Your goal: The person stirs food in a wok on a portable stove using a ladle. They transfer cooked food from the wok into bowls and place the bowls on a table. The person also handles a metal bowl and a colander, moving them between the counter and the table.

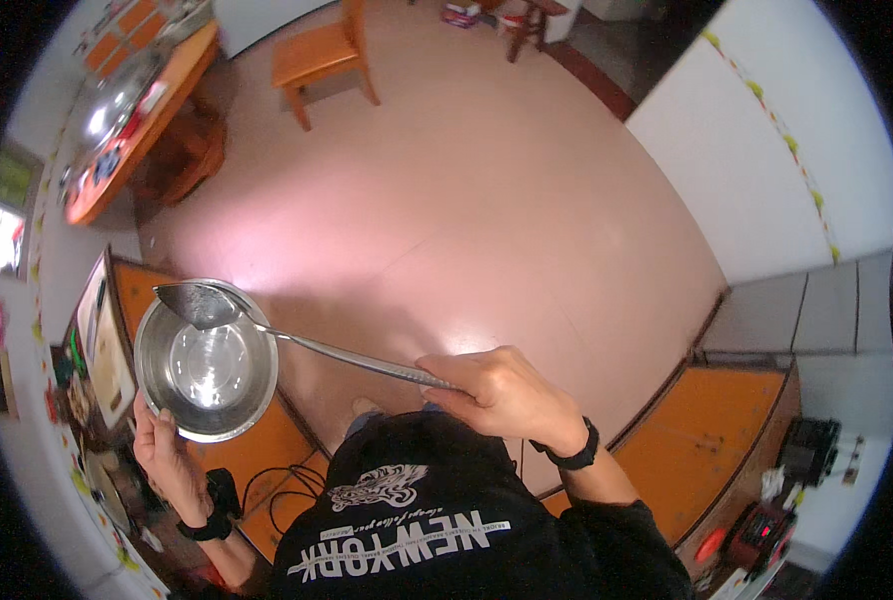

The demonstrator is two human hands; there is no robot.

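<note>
My left hand [163,454] grips the near rim of a round stainless steel bowl [160,375], its thumb over the edge. No food shows inside; the shiny bottom reflects light. A metal cooking spatula [356,363] is in my right hand [491,390], held by the end of its long handle. Its wide blade [200,301] lies over the far part of the bowl; whether it touches the rim I cannot tell. Both are held up in front of me, above the floor and the cabinet edge.
Left of the bowl, a counter carries a cutting board [110,367] with a knife [96,311]. A black cable [285,471] hangs before the orange cabinet doors [266,439]. Farther off stand a wooden table [176,90] and a wooden chair [319,56]. An appliance [758,536] sits at the lower right.
</note>
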